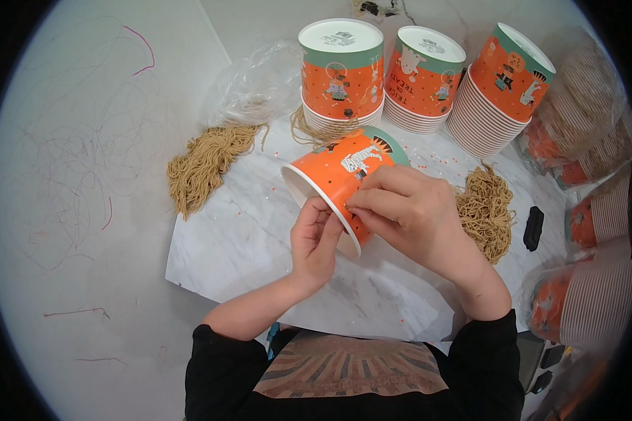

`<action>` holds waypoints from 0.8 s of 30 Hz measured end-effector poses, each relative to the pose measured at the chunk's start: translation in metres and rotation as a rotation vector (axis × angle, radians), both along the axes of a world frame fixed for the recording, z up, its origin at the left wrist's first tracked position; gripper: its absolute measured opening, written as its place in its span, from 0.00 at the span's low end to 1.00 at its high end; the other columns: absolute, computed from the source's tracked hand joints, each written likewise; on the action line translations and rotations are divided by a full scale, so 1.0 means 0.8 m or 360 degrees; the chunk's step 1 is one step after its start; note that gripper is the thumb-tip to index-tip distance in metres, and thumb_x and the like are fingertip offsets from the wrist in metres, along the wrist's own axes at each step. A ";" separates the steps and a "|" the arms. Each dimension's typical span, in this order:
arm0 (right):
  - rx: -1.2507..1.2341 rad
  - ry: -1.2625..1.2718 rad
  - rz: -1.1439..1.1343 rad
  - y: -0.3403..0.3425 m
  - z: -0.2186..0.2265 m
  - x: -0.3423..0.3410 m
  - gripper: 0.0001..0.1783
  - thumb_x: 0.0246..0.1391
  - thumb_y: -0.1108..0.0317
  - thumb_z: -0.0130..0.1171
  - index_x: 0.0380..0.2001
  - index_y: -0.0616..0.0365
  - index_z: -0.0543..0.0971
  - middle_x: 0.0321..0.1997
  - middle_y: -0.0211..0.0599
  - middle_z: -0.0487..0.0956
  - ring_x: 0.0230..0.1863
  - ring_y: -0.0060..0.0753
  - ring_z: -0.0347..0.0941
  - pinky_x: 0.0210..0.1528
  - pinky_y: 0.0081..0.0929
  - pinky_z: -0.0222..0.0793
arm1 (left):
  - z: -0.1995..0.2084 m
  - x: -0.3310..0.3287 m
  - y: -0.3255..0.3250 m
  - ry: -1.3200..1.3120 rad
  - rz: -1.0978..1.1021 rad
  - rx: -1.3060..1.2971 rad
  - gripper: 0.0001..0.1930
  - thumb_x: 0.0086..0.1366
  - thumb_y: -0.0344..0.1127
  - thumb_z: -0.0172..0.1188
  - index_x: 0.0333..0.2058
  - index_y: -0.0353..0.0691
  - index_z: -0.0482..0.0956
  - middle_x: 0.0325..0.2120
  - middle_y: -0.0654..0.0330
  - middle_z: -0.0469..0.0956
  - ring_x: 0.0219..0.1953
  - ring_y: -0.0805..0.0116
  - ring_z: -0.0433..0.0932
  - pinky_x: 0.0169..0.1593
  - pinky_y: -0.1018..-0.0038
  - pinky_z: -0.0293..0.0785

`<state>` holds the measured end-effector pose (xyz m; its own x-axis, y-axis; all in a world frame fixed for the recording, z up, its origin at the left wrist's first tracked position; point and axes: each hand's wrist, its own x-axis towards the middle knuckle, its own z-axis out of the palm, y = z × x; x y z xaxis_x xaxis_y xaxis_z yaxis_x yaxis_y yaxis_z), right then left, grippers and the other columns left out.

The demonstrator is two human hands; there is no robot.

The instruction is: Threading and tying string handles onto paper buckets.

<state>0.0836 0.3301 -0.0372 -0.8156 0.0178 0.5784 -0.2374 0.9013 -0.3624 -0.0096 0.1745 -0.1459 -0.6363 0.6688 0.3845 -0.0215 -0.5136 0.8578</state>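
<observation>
An orange paper bucket [333, 172] with a green band and a white rolled rim is tilted on its side above the table, its mouth facing left and toward me. My left hand [314, 242] grips it at the rim, with fingers reaching inside the mouth and the thumb by the edge. My right hand [414, 207] is closed in a pinch against the bucket's outer wall, close to the rim. Whatever lies between those fingertips is too small to make out. Behind the bucket, some loose tan cord [319, 128] shows in part.
Upside-down stacks of matching buckets [343, 74] line the back, with bagged stacks [597, 295] along the right. Bundles of tan cord lie left [207, 168] and right [486, 214]. A clear plastic bag [256, 81] and a small black object [534, 229] rest on the marbled table [239, 245].
</observation>
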 end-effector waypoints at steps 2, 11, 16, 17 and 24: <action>0.0002 -0.0020 0.0001 0.000 0.001 0.001 0.10 0.43 0.73 0.72 0.33 0.53 0.86 0.34 0.29 0.82 0.36 0.35 0.82 0.35 0.30 0.79 | 0.001 -0.001 -0.001 0.0025 0.0008 -0.0011 0.13 0.79 0.29 0.46 0.57 0.32 0.68 0.57 0.55 0.75 0.58 0.71 0.75 0.62 0.73 0.69; 0.0063 -0.0037 -0.0049 0.012 -0.002 0.000 0.10 0.46 0.70 0.69 0.35 0.51 0.84 0.32 0.27 0.78 0.35 0.34 0.80 0.31 0.31 0.76 | -0.003 -0.007 -0.008 0.0665 0.0567 -0.0219 0.10 0.78 0.30 0.42 0.49 0.34 0.71 0.52 0.55 0.72 0.52 0.72 0.72 0.59 0.72 0.67; -0.0041 -0.0057 -0.0038 0.018 0.013 0.008 0.09 0.47 0.70 0.69 0.35 0.54 0.84 0.31 0.29 0.78 0.33 0.37 0.80 0.32 0.33 0.76 | 0.018 -0.015 -0.017 0.1367 0.1292 -0.0217 0.09 0.76 0.37 0.46 0.43 0.38 0.71 0.60 0.47 0.62 0.63 0.59 0.61 0.65 0.62 0.56; -0.0076 -0.0080 -0.0040 0.018 0.015 0.010 0.08 0.49 0.70 0.69 0.35 0.54 0.85 0.31 0.30 0.80 0.33 0.38 0.80 0.32 0.33 0.76 | 0.021 -0.019 -0.017 0.1517 0.1474 -0.0140 0.10 0.76 0.39 0.47 0.42 0.39 0.71 0.61 0.47 0.62 0.65 0.58 0.59 0.66 0.60 0.54; -0.1020 -0.0213 0.0104 0.011 0.026 0.018 0.06 0.60 0.73 0.64 0.40 0.61 0.84 0.34 0.34 0.86 0.33 0.23 0.83 0.38 0.21 0.76 | 0.092 -0.027 -0.027 0.1753 0.0987 -0.0361 0.03 0.69 0.29 0.54 0.40 0.40 0.73 0.44 0.55 0.83 0.45 0.55 0.82 0.67 0.52 0.59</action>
<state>0.0977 0.3389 -0.0163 -0.8907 0.2732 0.3633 -0.2001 0.4821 -0.8530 -0.0313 0.1528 -0.0721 -0.2836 0.4959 0.8208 0.9404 -0.0236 0.3392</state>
